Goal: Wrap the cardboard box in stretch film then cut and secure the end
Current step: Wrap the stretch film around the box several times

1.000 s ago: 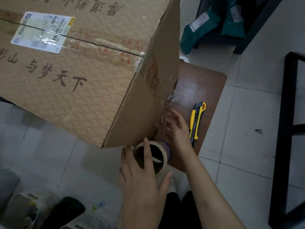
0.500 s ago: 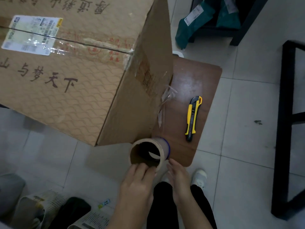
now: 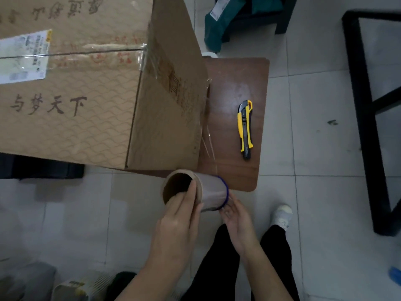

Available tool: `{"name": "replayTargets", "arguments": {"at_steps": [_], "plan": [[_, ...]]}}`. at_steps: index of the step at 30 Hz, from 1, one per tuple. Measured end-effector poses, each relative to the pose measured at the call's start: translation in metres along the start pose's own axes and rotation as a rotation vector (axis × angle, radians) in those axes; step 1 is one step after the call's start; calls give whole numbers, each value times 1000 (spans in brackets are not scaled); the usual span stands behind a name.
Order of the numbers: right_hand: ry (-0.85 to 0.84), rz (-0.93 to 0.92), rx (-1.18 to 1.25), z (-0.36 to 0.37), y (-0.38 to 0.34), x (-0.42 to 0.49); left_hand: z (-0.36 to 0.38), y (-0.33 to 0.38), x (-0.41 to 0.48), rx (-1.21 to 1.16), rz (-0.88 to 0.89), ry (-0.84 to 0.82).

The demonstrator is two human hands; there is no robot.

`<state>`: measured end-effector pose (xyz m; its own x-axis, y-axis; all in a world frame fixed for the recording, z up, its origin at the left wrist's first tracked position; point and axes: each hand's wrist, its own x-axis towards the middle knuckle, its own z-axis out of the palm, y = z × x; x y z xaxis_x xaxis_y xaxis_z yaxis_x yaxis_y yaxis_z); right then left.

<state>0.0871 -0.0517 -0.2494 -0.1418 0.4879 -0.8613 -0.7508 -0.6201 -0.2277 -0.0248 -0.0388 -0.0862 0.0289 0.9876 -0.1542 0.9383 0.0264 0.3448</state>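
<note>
A large cardboard box (image 3: 86, 109) with printed characters and a shipping label stands on a small brown table (image 3: 236, 83). Below its near corner I hold a stretch film roll (image 3: 213, 193) on a cardboard core, lying sideways. My left hand (image 3: 180, 216) grips the core's open left end, fingers reaching into the tube. My right hand (image 3: 236, 220) cups the roll's blue-rimmed right end from below. A thin strand of film (image 3: 209, 140) runs from the roll up to the box's right face. A yellow and black utility knife (image 3: 246, 129) lies on the table to the right.
The floor is pale tile. A black metal frame (image 3: 366, 118) stands at the right. Green parcels (image 3: 219, 25) lie under black furniture at the top. My legs and a white shoe (image 3: 282, 216) are below the table edge. Baskets sit at the bottom left.
My right hand left the box's side and came down to the roll's right end. The roll tipped from upright to sideways, and my left hand now reaches into its core.
</note>
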Motion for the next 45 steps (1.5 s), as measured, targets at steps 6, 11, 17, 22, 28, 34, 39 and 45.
{"name": "replayTargets", "arguments": {"at_steps": [6,11,17,22,28,34,39,45], "plan": [[-24,-129,-1,-10,14,-13,-4,-16,1,-189,111,71],[75,-164,7,-17,26,-12,-1,-36,1,-286,-109,20],[12,-268,35,-15,51,-20,-1,-56,-22,-420,-248,37],[-86,-337,144,-7,74,-33,-9,-78,-20,-614,-333,-35],[10,-421,162,13,112,-38,-21,-103,-15,-605,-240,-84],[2,-419,284,45,151,-39,-52,-131,-7,-561,-161,-206],[32,-390,392,73,178,-31,-67,-145,1,-496,-115,-293],[79,-398,492,101,196,-18,-75,-173,19,-393,-35,-419]]}}
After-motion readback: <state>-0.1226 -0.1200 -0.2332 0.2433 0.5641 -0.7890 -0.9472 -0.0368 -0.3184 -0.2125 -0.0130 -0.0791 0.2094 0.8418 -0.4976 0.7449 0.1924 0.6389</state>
